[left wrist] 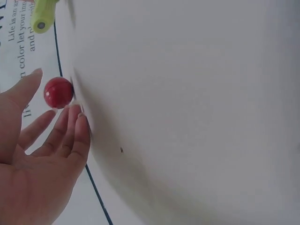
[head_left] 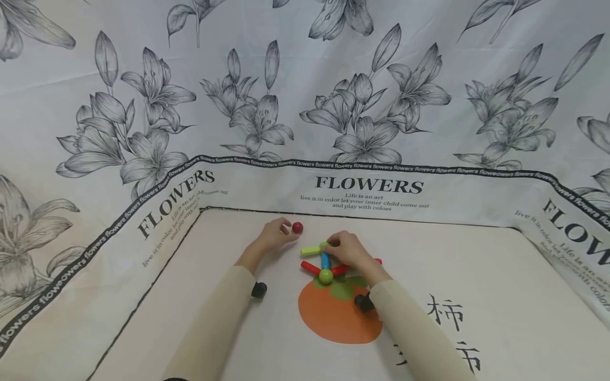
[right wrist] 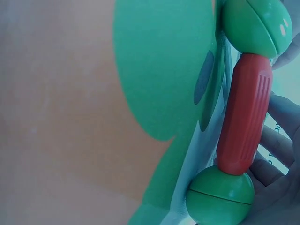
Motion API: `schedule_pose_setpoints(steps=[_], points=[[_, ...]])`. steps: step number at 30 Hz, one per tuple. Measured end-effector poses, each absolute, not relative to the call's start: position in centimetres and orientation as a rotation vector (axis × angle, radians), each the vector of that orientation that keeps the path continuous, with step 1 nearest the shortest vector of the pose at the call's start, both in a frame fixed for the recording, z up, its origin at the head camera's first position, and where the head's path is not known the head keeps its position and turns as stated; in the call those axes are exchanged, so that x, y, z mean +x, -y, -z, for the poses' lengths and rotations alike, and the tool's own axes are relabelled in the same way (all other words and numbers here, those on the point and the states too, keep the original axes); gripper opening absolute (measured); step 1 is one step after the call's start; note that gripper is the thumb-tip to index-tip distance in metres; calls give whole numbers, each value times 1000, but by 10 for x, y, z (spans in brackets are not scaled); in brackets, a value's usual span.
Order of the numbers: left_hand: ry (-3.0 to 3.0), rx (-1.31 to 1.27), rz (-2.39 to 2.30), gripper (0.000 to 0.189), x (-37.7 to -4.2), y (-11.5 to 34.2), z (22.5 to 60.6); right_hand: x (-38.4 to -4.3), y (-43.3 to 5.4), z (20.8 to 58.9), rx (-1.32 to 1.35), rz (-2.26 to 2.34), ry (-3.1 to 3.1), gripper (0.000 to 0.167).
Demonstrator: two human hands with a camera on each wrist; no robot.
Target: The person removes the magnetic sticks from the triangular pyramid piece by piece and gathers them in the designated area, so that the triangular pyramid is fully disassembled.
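Beside a red ball (head_left: 297, 227) my left hand (head_left: 276, 234) is held with thumb and fingers apart. Its fingertips reach the ball's near side in the left wrist view; whether they touch is unclear. My right hand (head_left: 348, 247) pinches a green ball (head_left: 324, 245) on a joined shape of rods and balls. A yellow-green rod (head_left: 311, 251) points left from that ball, and a blue rod (head_left: 325, 261) runs to another green ball (head_left: 326, 276). Red rods (head_left: 311, 268) spread from the lower ball. In the right wrist view, a red rod (right wrist: 246, 115) links two green balls.
The pieces lie on a pale cloth (head_left: 267, 333) with a printed orange persimmon (head_left: 333, 317) and black characters (head_left: 445, 312). A flower-printed curtain (head_left: 267, 185) rises behind and at both sides. Dark wrist devices (head_left: 259, 289) sit below each hand.
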State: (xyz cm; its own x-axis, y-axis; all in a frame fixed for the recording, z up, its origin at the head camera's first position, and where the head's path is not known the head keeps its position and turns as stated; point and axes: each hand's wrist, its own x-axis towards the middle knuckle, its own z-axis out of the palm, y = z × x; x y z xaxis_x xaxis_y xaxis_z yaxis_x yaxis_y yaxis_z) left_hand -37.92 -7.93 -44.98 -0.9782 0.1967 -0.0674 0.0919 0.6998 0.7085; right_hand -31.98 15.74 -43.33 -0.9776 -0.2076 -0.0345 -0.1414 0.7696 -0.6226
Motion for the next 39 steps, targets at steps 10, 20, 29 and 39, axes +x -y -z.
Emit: schedule_pose_setpoints(steps=[10,20,29,39], points=[[-2729,393,-1140,44,-354,84,451,-320,-155,436,-277,984,-2860,37],[-2630,571,-1116,31,-343,71,451,-321,-157,438,-321,1007,-2853,34],[-2590,568,-1133,24,-343,70,451,-322,-158,438,-334,999,-2863,35],[-2505,570,-1143,20,-347,74,445,-323,-158,438,-336,976,-2848,35]])
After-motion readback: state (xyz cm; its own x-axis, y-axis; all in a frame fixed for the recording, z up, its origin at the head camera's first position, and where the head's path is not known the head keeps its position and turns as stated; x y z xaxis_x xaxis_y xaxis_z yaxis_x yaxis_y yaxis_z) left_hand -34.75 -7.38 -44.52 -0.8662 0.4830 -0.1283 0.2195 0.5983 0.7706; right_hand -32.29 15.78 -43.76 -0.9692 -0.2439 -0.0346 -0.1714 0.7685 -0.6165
